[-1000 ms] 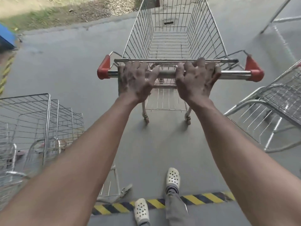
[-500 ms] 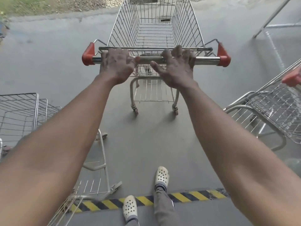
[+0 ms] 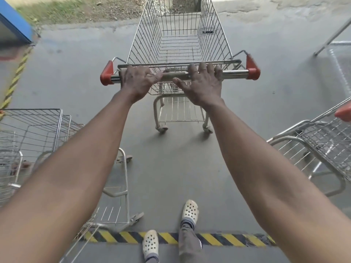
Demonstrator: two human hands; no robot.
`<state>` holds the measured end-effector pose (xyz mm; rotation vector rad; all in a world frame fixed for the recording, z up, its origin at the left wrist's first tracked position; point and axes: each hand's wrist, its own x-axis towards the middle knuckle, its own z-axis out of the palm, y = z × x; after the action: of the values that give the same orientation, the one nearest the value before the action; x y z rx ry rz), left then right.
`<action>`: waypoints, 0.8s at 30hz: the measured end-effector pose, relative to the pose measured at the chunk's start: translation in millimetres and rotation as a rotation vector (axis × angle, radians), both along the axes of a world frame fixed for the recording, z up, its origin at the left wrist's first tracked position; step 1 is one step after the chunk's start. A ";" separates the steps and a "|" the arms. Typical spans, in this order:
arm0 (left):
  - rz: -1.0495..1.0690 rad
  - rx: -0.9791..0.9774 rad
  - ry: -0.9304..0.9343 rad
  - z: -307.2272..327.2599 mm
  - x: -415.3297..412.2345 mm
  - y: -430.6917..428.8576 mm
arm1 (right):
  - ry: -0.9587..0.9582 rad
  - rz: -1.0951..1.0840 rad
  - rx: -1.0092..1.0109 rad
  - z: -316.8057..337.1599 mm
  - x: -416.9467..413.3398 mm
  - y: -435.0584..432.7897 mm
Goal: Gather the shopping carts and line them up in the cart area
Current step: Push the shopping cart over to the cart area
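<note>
Two hands are planted on the handle bar (image 3: 233, 74) of the shopping cart (image 3: 179, 40), which sits dead ahead at arm's length, its long axis running straight away from the body. The left hand (image 3: 137, 83) is curled over the bar, while the right hand (image 3: 202, 86) is laid on it loosely, fingers spread and thumb off, so not much of a grip there. Both are about equally close. A nested row of carts (image 3: 38, 141) is parked low on the left, another cart (image 3: 319, 147) on the right. Probably the held cart has to be swung round toward the left row, so its nose gets lined up with that stack.
</note>
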<state>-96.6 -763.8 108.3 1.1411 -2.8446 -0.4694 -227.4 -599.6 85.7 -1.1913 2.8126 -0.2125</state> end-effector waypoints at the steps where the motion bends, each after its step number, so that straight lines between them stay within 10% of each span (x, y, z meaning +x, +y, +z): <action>1: 0.000 -0.005 -0.003 -1.3 5.2 2.3 | 0.004 0.008 -0.005 -0.9 4.8 3.8; 24: -0.060 0.103 -0.050 8.1 212.7 137.0 | -0.033 -0.022 0.015 7.1 208.6 140.5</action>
<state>116.1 -626.9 116.5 1.1010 -2.9359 -0.6053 -18.7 -459.0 92.8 -1.1442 2.7950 -0.2099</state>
